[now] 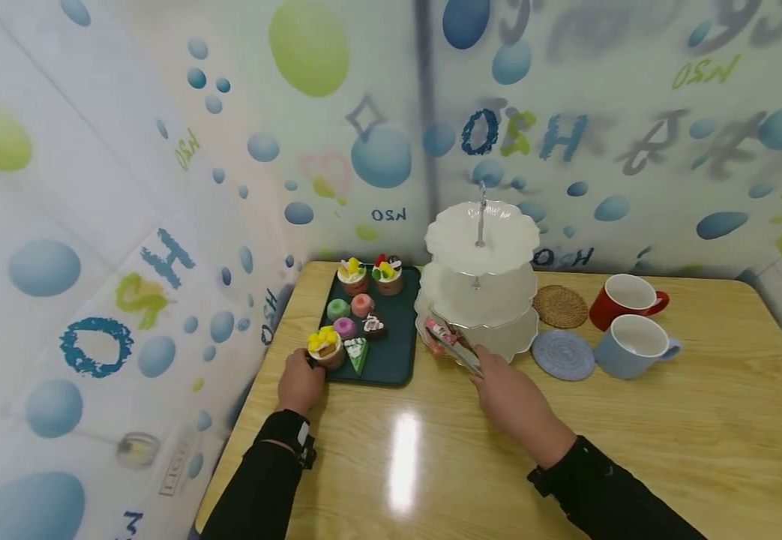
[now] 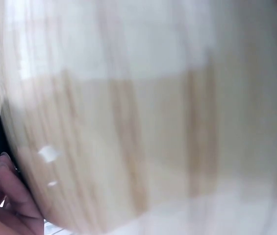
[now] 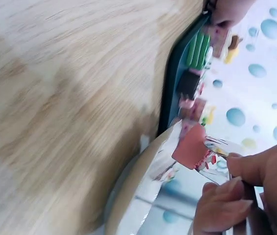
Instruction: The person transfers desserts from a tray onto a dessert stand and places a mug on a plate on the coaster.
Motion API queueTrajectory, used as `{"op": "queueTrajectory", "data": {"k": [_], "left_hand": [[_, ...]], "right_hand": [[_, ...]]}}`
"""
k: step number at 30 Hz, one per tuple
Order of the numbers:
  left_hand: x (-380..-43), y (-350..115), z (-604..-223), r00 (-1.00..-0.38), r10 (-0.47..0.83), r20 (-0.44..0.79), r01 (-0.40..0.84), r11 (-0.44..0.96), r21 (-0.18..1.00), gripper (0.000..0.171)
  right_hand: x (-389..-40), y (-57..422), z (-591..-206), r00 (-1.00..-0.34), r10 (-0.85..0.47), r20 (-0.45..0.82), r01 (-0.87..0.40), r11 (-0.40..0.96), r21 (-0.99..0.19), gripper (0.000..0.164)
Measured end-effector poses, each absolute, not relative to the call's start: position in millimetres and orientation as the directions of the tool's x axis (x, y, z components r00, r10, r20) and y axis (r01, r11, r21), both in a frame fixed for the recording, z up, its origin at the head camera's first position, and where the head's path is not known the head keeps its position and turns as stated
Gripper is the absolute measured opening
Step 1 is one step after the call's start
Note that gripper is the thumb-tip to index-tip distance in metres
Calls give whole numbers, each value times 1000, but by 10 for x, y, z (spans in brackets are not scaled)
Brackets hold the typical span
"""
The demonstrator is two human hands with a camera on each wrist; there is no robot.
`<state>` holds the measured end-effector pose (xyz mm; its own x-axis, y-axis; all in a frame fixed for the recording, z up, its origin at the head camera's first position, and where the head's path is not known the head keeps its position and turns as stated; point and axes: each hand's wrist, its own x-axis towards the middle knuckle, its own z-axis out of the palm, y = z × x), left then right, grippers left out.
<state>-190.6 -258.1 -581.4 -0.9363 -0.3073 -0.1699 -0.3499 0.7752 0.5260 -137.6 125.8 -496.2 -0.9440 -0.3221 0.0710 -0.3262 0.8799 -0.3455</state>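
Observation:
My right hand (image 1: 515,401) grips metal tongs (image 1: 465,358), whose tips hold a pink toy cake slice (image 3: 191,147) over the lowest plate's left side. That plate belongs to a white three-tier cake stand (image 1: 481,244) with scalloped rims. A dark green tray (image 1: 400,352) lies left of the stand. My left hand (image 1: 301,384) grips the tray's near left corner, its thumb against the edge in the left wrist view. On the tray are cupcakes, including a yellow-topped cupcake (image 1: 325,346), a green cake slice (image 1: 356,355), a dark cake slice (image 1: 374,327) and small round sweets (image 1: 345,328).
Right of the stand lie a brown woven coaster (image 1: 561,306) and a blue-grey coaster (image 1: 563,354). Beside them stand a red mug (image 1: 616,304) and a light blue mug (image 1: 630,346). A patterned curtain (image 1: 377,157) hangs behind the wooden table (image 1: 458,457).

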Motion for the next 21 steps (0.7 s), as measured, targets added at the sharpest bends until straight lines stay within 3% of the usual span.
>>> {"op": "queueTrajectory", "data": {"k": [12,21], "left_hand": [[-1888,-2533,-5723,-932,-301,-202,-363,769,527,51],[-1908,-2593,-5802,-928,-306,-211,-372,765,525,53]], "right_hand": [[-1440,1772,-4967,-970,-241,28,-237,917,-321,49],[-1794,2026,-5025,-990,-133,-51,-112,946,-304,45]]}}
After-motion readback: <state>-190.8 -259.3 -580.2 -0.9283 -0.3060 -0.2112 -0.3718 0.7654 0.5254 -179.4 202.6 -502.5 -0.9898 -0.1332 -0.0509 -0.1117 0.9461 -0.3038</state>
